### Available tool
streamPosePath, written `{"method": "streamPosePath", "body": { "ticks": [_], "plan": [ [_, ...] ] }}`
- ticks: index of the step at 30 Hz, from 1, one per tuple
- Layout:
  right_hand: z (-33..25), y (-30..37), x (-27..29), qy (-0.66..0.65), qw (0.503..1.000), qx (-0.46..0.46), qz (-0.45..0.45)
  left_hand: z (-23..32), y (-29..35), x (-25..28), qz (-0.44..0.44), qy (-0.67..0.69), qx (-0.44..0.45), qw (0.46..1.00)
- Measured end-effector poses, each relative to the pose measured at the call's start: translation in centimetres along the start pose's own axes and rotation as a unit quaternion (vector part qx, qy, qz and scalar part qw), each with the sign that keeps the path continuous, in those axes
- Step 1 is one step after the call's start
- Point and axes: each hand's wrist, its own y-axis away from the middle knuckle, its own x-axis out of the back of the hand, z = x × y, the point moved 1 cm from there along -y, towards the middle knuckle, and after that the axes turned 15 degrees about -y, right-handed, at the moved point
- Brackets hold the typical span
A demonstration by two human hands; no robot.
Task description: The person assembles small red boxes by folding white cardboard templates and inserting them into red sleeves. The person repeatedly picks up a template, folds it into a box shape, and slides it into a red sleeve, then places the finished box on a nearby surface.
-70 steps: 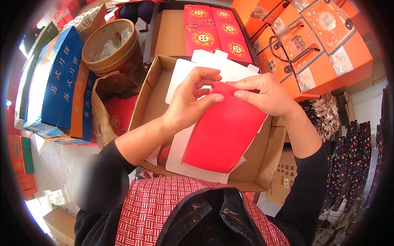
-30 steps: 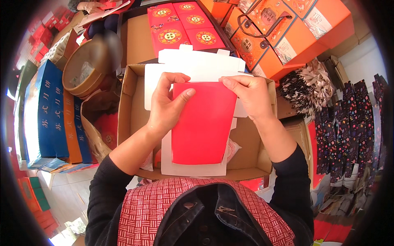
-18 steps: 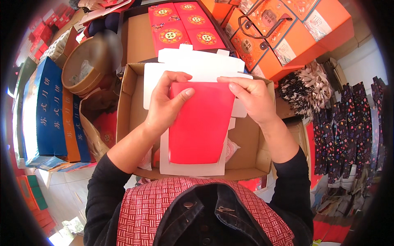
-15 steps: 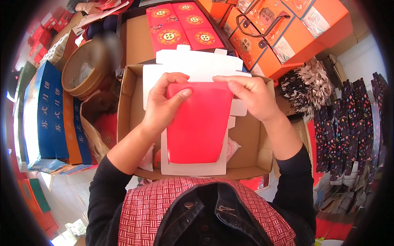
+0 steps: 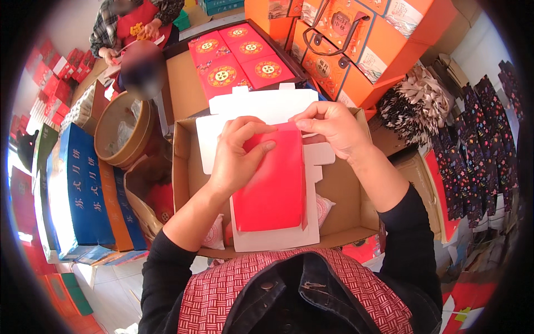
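Observation:
A red folded card box (image 5: 267, 192) lies in front of me, long and narrow, with a thin side panel standing along its right edge. My left hand (image 5: 243, 153) holds its upper left part, thumb on the red face and fingers bent over the far end. At the far right corner my right hand (image 5: 329, 129) pinches the card's edge between thumb and fingertips. Underneath is a white unfolded box blank (image 5: 272, 240) with tabs, resting across an open brown carton (image 5: 347, 195). White pouches with pink print (image 5: 324, 209) show beside the blank inside the carton.
Red patterned boxes (image 5: 222, 75) fill part of a tray beyond the carton. Orange gift boxes (image 5: 339, 61) are stacked far right, near shredded paper filler (image 5: 417, 106). A round wooden tub (image 5: 119, 131) and blue boxes (image 5: 83, 192) stand left. Another person (image 5: 136, 25) works far left.
The red card looks narrower, its right side now folded up as a panel. My right fingers have closed into a pinch at its corner. The whole view has shifted slightly.

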Motion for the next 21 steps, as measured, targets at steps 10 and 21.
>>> {"method": "streamPosePath", "body": {
  "ticks": [10,21],
  "plan": [
    [0.2,0.4,-0.8,0.167,0.971,0.113,-0.126,-0.3,0.5,-1.0,0.041,0.035,0.067,0.996],
    [3.7,1.2,-0.4,0.045,0.979,0.195,-0.04,-2.8,1.1,0.9,-0.092,0.286,0.205,0.932]
  ]
}}
